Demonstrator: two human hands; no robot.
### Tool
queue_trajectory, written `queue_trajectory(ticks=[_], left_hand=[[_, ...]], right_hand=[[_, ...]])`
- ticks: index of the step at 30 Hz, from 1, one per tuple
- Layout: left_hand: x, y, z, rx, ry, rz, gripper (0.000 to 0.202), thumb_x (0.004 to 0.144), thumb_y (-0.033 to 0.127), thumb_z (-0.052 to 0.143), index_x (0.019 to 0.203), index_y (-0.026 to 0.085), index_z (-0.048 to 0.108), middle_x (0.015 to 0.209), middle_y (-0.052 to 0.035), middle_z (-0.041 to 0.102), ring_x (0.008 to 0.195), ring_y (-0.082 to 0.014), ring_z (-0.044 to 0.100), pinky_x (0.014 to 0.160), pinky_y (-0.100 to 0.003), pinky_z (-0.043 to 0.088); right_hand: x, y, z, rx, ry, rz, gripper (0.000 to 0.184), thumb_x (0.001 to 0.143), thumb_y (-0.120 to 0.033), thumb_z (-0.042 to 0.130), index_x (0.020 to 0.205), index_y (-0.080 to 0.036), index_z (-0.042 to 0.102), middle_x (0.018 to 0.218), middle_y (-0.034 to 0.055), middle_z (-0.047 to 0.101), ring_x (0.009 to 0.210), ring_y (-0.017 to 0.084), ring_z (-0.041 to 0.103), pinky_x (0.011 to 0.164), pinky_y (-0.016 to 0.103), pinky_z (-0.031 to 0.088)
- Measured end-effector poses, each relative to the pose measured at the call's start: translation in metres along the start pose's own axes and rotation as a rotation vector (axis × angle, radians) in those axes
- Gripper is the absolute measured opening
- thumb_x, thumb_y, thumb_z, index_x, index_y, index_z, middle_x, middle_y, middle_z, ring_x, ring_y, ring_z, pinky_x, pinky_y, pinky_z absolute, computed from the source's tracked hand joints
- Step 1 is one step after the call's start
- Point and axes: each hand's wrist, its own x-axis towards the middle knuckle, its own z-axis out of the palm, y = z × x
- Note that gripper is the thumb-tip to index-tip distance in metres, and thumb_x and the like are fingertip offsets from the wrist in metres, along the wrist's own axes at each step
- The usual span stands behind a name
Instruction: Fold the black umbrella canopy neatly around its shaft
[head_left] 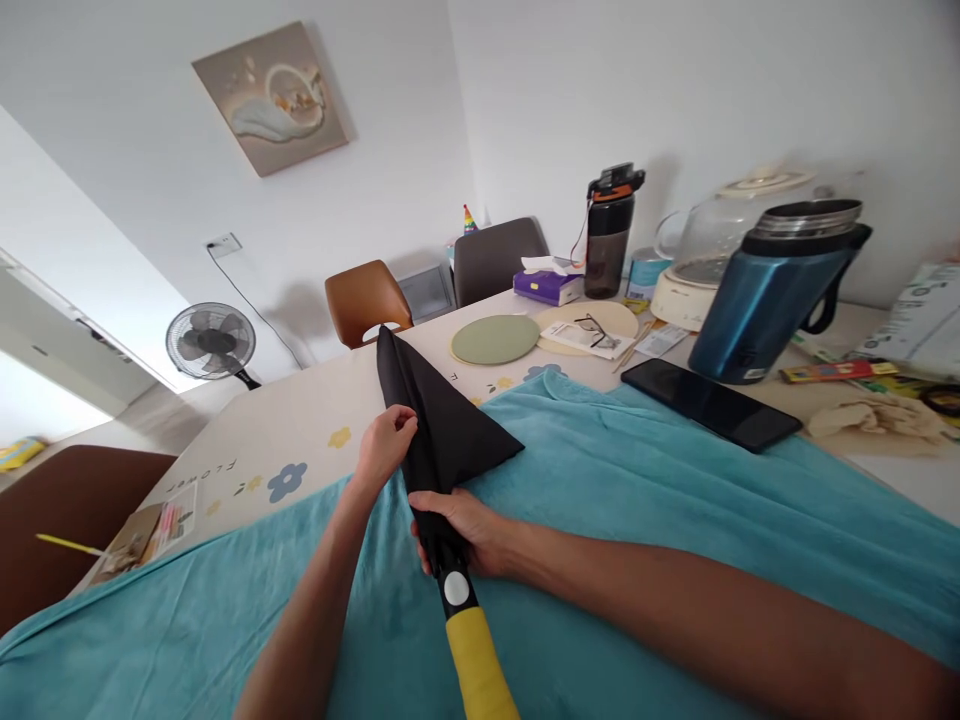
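Observation:
A black folding umbrella (442,420) with a yellow handle (480,670) lies on a teal towel (675,500) that covers the near part of the table. My left hand (384,445) pinches the black fabric along the umbrella's left edge, about halfway up. My right hand (465,530) is wrapped round the shaft just above the white button, at the base of the fabric. The umbrella's tip points away from me, toward the brown chair.
A black phone (709,402) lies at the towel's far edge, beside a blue kettle (772,290). Farther back stand a dark bottle (609,235), a purple tissue box (547,285), a green round mat (495,338) and glasses (596,330). Chairs (367,300) and a fan (211,343) stand beyond.

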Motion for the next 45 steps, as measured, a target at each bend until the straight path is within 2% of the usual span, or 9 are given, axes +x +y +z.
queue_trajectory(ticks=[8, 13, 18, 21, 24, 29, 35, 42, 45], left_hand=[[-0.016, 0.030, 0.002, 0.446, -0.058, 0.125, 0.030, 0.073, 0.043, 0.052, 0.091, 0.022, 0.065, 0.094, -0.0068, 0.060, 0.096, -0.0239, 0.047, 0.077, -0.033, 0.036], [-0.023, 0.050, 0.021, 0.699, -0.180, 0.306, 0.039, 0.081, 0.045, 0.041, 0.076, 0.016, 0.066, 0.084, -0.0120, 0.060, 0.090, -0.0256, 0.048, 0.083, -0.040, 0.032], [-0.022, 0.068, 0.025, 0.789, -0.194, 0.352, 0.039, 0.076, 0.047, 0.049, 0.090, 0.012, 0.060, 0.093, -0.0130, 0.058, 0.093, -0.0262, 0.048, 0.079, -0.037, 0.036], [-0.012, 0.080, 0.029, 0.733, -0.291, 0.445, 0.033, 0.077, 0.039, 0.049, 0.098, 0.016, 0.059, 0.105, -0.0102, 0.056, 0.099, -0.0249, 0.045, 0.082, -0.036, 0.037], [0.002, 0.089, 0.041, 0.674, -0.464, 0.577, 0.031, 0.078, 0.018, 0.043, 0.105, 0.021, 0.058, 0.114, -0.0051, 0.054, 0.102, -0.0207, 0.045, 0.083, -0.031, 0.038], [0.020, 0.096, 0.064, 0.716, -0.639, 0.546, 0.035, 0.071, 0.011, 0.045, 0.100, 0.023, 0.061, 0.098, -0.0056, 0.062, 0.097, -0.0216, 0.049, 0.073, -0.029, 0.042], [0.023, 0.096, 0.054, 0.606, -0.371, 0.541, 0.022, 0.075, 0.018, 0.044, 0.084, 0.023, 0.063, 0.088, -0.0030, 0.062, 0.089, -0.0191, 0.053, 0.069, -0.027, 0.041], [0.021, 0.095, 0.002, 0.346, 0.000, 0.463, 0.017, 0.075, 0.020, 0.046, 0.081, 0.023, 0.062, 0.095, 0.0005, 0.062, 0.091, -0.0165, 0.053, 0.075, -0.027, 0.040], [0.018, 0.087, -0.018, 0.154, 0.084, 0.396, 0.014, 0.073, 0.019, 0.048, 0.078, 0.021, 0.061, 0.090, 0.0001, 0.063, 0.077, -0.0138, 0.055, 0.072, -0.027, 0.042]], right_hand=[[0.000, 0.001, 0.000, 0.003, -0.018, -0.006, 0.019, 0.074, -0.029, 0.059, 0.080, -0.016, 0.046, 0.057, -0.0011, 0.056, 0.045, 0.015, 0.056, 0.044, 0.030, 0.048], [0.000, 0.001, -0.001, 0.025, -0.051, -0.012, 0.013, 0.074, -0.024, 0.054, 0.077, -0.013, 0.050, 0.054, -0.0003, 0.054, 0.044, 0.014, 0.054, 0.043, 0.028, 0.047], [-0.001, 0.002, 0.001, 0.027, -0.068, -0.053, 0.009, 0.073, -0.021, 0.053, 0.075, -0.012, 0.049, 0.053, 0.0005, 0.053, 0.044, 0.015, 0.054, 0.042, 0.029, 0.046], [-0.005, 0.001, 0.002, 0.012, -0.047, -0.069, 0.009, 0.074, -0.021, 0.051, 0.074, -0.012, 0.049, 0.054, 0.0009, 0.053, 0.043, 0.014, 0.053, 0.042, 0.028, 0.046], [-0.006, 0.001, 0.003, 0.000, -0.036, -0.062, 0.008, 0.074, -0.020, 0.050, 0.073, -0.013, 0.048, 0.054, 0.0002, 0.053, 0.043, 0.013, 0.053, 0.042, 0.026, 0.046], [-0.003, 0.002, 0.001, -0.003, -0.047, -0.069, 0.011, 0.072, -0.023, 0.055, 0.070, -0.015, 0.048, 0.052, -0.0020, 0.051, 0.042, 0.014, 0.053, 0.042, 0.028, 0.046], [-0.004, 0.002, 0.000, 0.016, -0.062, -0.074, 0.014, 0.073, -0.025, 0.056, 0.077, -0.016, 0.046, 0.055, -0.0024, 0.053, 0.043, 0.014, 0.054, 0.042, 0.029, 0.046], [-0.005, 0.001, 0.001, 0.032, -0.022, -0.056, 0.016, 0.073, -0.025, 0.057, 0.076, -0.016, 0.044, 0.057, -0.0008, 0.056, 0.044, 0.016, 0.055, 0.042, 0.030, 0.047], [-0.006, 0.001, 0.001, 0.029, -0.031, -0.051, 0.015, 0.074, -0.025, 0.056, 0.075, -0.014, 0.046, 0.056, -0.0001, 0.056, 0.045, 0.015, 0.055, 0.043, 0.030, 0.048]])
